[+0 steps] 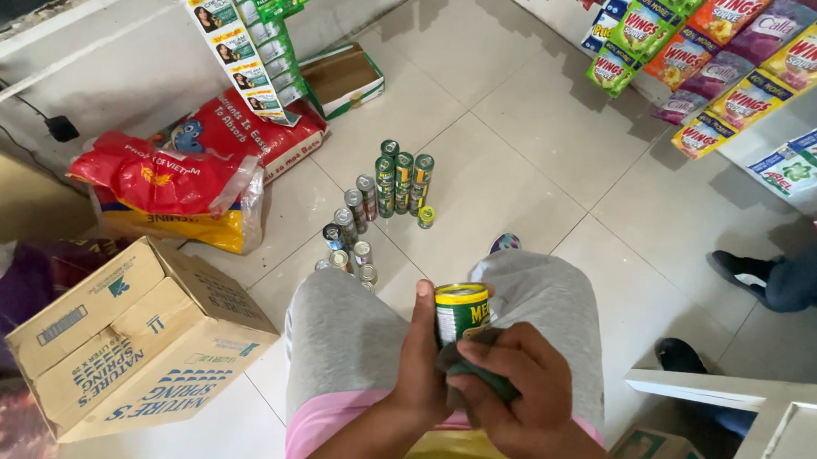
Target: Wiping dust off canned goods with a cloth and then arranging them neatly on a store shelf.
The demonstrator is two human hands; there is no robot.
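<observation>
Both hands are seen closest to the lens, over the lap in grey trousers, and a small green and yellow can (460, 310) is held between them. That can is taken as the landmark. It is gripped upright by the left hand (419, 358), whose grip is curled round its left side with the thumb raised beside the rim. Just below and right of the can, a dark green cloth (477, 374) is pressed against the can's lower side by the right hand (517, 392); that grip is pinched shut on the cloth. Beyond the can, on the tiled floor (528, 123), a cluster of similar cans (377, 204) is gathered, some stacked in tall green columns and others standing in a silver-topped row trailing back toward the knees. Left of the can, a cardboard carton (137, 341) is lying tilted on the floor. Farther off to the upper left of the can, red and yellow sacks (194, 174) are piled against a wall, with strips of green sachets (259, 45) leaning above them. To the upper right of the can, coloured sachet packs (721, 60) are hung on a wall. Right of the can, another person's dark shoes (742, 269) are seen on the tiles.
</observation>
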